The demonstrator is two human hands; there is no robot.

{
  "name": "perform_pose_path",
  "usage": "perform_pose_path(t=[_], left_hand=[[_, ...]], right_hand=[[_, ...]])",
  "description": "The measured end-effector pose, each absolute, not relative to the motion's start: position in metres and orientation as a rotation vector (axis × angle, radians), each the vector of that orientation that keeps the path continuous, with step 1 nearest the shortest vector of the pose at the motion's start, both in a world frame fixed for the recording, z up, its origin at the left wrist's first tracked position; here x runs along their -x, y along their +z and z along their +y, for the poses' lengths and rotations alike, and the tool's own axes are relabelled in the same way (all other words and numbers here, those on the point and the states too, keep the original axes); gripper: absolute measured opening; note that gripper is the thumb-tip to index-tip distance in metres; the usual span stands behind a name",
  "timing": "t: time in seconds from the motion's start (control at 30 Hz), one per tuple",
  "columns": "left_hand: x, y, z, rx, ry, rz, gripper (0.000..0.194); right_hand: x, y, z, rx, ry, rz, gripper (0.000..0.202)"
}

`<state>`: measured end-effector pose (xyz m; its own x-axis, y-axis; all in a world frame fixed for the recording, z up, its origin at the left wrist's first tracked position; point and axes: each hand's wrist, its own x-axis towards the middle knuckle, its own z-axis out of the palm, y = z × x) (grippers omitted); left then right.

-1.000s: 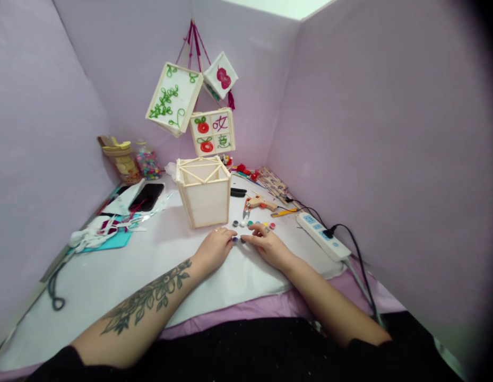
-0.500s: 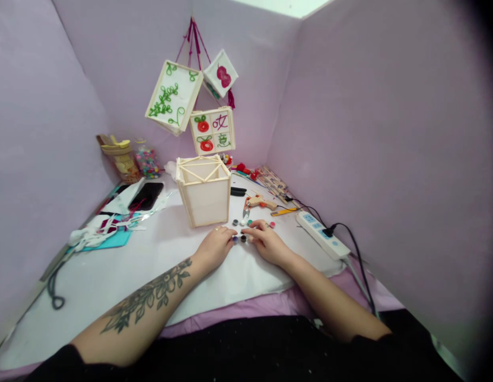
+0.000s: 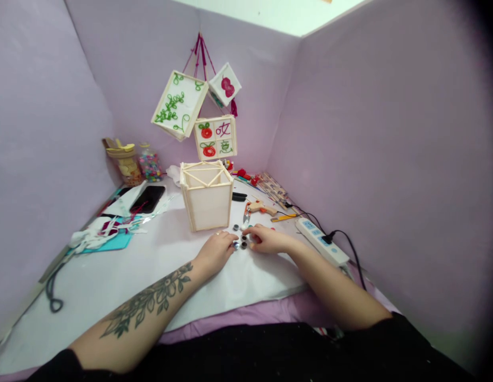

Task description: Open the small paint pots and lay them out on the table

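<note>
Several tiny round paint pots sit close together in front of a pale lantern frame (image 3: 209,208) with stick edges and white panels. My left hand (image 3: 217,251) rests on the table, its fingertips closed at the side of a bluish paint pot (image 3: 236,245). My right hand (image 3: 269,239) reaches in from the other side, index finger and thumb apart, around the edge of the group. Between the hands are a dark paint pot (image 3: 244,245) and a grey paint pot (image 3: 235,227). My right fingers partly hide other pots.
A glue gun (image 3: 260,207), a yellow cutter (image 3: 284,217) and a power strip (image 3: 321,241) with cords lie to the right. On the left are a phone (image 3: 148,199), white strips (image 3: 93,233) and jars. Decorated lanterns (image 3: 180,104) hang at the back.
The camera view has tilted up slightly, so things sit lower. My right hand has turned and its fingers have curled more; the left stays by the bluish pot.
</note>
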<state>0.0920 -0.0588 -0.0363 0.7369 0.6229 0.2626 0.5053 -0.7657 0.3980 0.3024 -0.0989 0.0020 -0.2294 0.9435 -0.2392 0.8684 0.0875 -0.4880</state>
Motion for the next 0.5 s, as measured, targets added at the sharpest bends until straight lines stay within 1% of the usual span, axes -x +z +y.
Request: perform_pose_path(t=[0.13, 0.37, 0.5], left_hand=[[-0.092, -0.037, -0.059, -2.627, 0.562, 0.881, 0.026], [-0.091, -0.036, -0.059, -2.596, 0.572, 0.874, 0.024], [-0.091, -0.035, -0.058, -2.587, 0.565, 0.877, 0.024]], right_hand=[[-0.302, 0.008, -0.094, 1.907, 0.847, -2.269, 0.050], [-0.309, 0.002, -0.090, 1.898, 0.883, -2.225, 0.052], [-0.311, 0.001, -0.087, 1.924, 1.044, -2.147, 0.056]])
